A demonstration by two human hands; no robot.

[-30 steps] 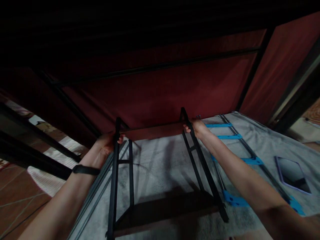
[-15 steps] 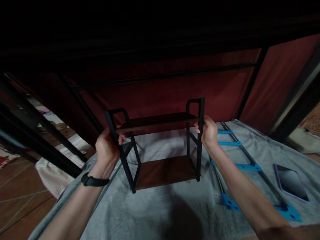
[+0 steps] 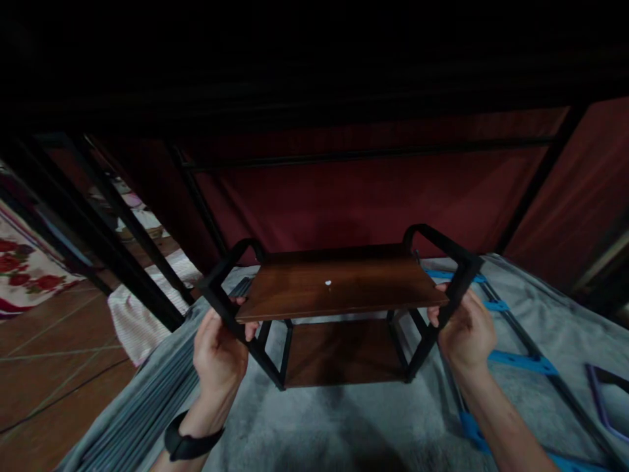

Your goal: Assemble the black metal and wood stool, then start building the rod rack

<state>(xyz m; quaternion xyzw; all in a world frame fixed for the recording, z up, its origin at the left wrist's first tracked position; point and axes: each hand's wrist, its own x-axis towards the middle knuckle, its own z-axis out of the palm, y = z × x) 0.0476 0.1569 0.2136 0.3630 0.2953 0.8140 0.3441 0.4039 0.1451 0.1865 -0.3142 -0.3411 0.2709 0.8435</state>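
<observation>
Between my hands is a small two-tier shelf with brown wooden boards and black metal side frames. A small white mark shows on its upper board. My left hand, with a black band on the wrist, is closed around the left side frame just by the upper board. On the opposite side, my right hand grips the right side frame at about the same height. The shelf's lower board is over the grey cloth; whether its feet touch the cloth I cannot tell.
Grey cloth covers the surface below. Right of the shelf lie blue brackets joined by dark rods, and a phone beyond. A bundle of grey tubes lies at left. Black posts and a dark red panel stand behind.
The shelf has come nearer to me and tilted, so the upper board's top face now shows. Both hands have kept their hold on its side frames. The view has shifted left.
</observation>
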